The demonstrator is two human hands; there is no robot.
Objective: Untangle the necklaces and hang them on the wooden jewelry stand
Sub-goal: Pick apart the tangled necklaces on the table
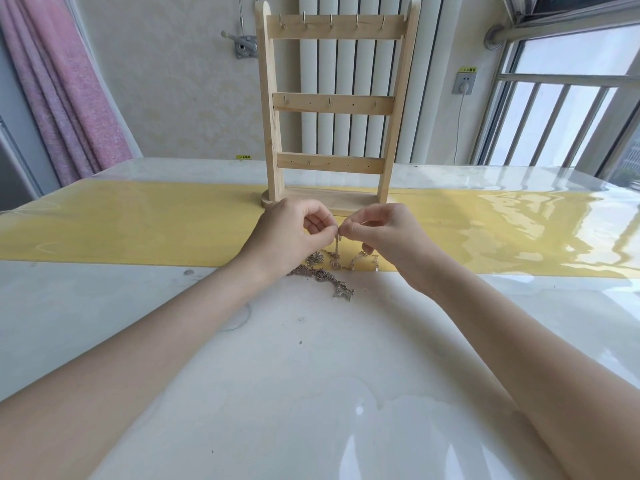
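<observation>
Both hands' fingers (pixel 328 232) pinch the necklaces (pixel 325 271) above the table (pixel 311 375).

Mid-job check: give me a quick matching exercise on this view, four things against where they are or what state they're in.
Things:
1. jewelry stand
2. necklaces
3. left hand
4. curtain

States:
A. pink, far left
B. tangled heap on the table
C. upright, hooks bare
D. pinching a chain opposite the right hand

Pairs: 1-C, 2-B, 3-D, 4-A
</observation>
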